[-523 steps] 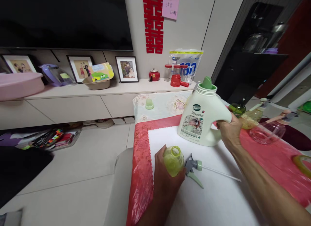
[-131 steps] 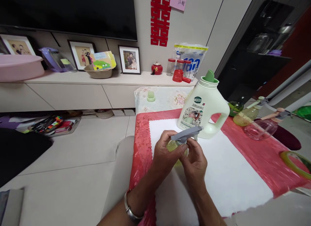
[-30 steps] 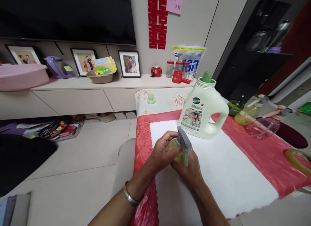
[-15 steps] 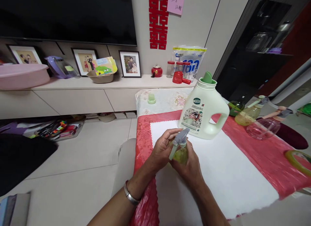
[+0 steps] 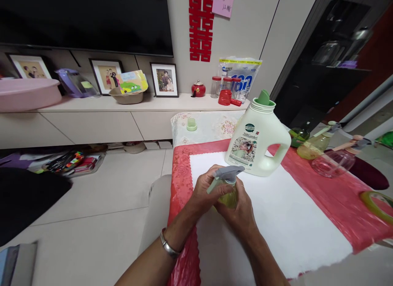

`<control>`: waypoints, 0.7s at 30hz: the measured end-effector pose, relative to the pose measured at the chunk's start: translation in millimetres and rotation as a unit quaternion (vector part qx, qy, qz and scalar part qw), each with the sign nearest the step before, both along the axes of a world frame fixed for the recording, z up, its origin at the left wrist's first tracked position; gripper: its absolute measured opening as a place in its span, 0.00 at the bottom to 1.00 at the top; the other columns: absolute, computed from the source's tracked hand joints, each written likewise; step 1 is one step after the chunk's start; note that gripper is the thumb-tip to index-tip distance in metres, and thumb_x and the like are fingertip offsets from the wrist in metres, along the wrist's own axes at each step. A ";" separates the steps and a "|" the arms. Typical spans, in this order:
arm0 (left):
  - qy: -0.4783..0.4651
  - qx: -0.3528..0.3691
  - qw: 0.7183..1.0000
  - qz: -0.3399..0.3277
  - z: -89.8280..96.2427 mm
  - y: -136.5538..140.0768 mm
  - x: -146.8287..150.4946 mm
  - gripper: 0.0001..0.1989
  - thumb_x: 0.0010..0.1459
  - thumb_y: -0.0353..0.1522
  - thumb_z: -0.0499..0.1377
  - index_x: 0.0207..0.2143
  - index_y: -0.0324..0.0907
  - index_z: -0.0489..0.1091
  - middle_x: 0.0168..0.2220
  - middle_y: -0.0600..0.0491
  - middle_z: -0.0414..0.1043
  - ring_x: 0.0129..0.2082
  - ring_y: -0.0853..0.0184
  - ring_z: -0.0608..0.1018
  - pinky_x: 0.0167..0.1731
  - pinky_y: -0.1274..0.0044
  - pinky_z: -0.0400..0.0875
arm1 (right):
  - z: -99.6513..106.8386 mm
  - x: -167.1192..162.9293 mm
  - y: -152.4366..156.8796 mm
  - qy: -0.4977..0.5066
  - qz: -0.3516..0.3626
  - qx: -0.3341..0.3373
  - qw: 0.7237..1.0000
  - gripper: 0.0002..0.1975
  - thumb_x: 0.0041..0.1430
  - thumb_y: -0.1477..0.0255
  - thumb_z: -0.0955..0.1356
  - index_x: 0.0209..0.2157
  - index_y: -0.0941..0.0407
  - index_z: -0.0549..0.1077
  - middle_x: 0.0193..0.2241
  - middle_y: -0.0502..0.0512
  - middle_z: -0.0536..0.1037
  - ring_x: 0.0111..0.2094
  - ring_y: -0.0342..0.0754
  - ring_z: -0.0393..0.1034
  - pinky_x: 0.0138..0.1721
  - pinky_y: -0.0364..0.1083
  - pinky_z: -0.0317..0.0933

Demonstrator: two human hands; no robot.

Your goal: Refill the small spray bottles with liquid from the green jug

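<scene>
A small yellow-green spray bottle (image 5: 229, 199) with a grey trigger head (image 5: 227, 173) is held between both hands over the white sheet (image 5: 285, 214). My left hand (image 5: 206, 189) is closed around the neck and head of the bottle, its thumb across the collar. Around the body of the bottle my right hand (image 5: 242, 208) is wrapped from the right side. Just beyond the hands stands a large pale green detergent jug (image 5: 260, 138), uncapped, with a green spout at its mouth. The bottle's lower part is hidden by the fingers.
A pale green cap (image 5: 191, 124) rests on the flowered cloth at the back. To the right are a yellow spray bottle (image 5: 316, 144), a pink spray bottle (image 5: 333, 161) and a roll of tape (image 5: 377, 206). Behind is a cabinet (image 5: 162, 103) with picture frames and jars.
The spray head has turned, its grey top now pointing more to the right. My left thumb has come across the collar. The jug has stayed put.
</scene>
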State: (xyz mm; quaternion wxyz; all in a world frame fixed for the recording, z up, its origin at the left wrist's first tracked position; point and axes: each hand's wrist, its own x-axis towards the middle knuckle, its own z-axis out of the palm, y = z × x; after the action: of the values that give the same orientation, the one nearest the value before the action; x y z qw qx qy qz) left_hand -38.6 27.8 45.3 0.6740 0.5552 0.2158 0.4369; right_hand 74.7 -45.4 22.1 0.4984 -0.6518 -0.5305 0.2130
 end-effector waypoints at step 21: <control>0.025 -0.046 0.999 -0.010 -15.3 0.1 -1.0 0.23 0.51 0.43 0.71 0.46 0.40 0.76 0.43 0.49 0.79 0.45 0.58 0.79 0.46 0.70 0.73 | 4.6 -2.0 -0.9 0.007 0.014 0.025 1.000 0.30 0.53 0.61 0.71 0.55 0.58 0.66 0.46 0.60 0.76 0.44 0.51 0.75 0.43 0.48 0.72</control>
State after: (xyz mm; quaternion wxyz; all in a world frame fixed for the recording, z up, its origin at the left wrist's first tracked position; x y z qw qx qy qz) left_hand -39.6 27.9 30.0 0.6978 0.5362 0.2468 0.4059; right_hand 72.6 -46.3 26.6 0.5148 -0.6302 -0.5414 0.2115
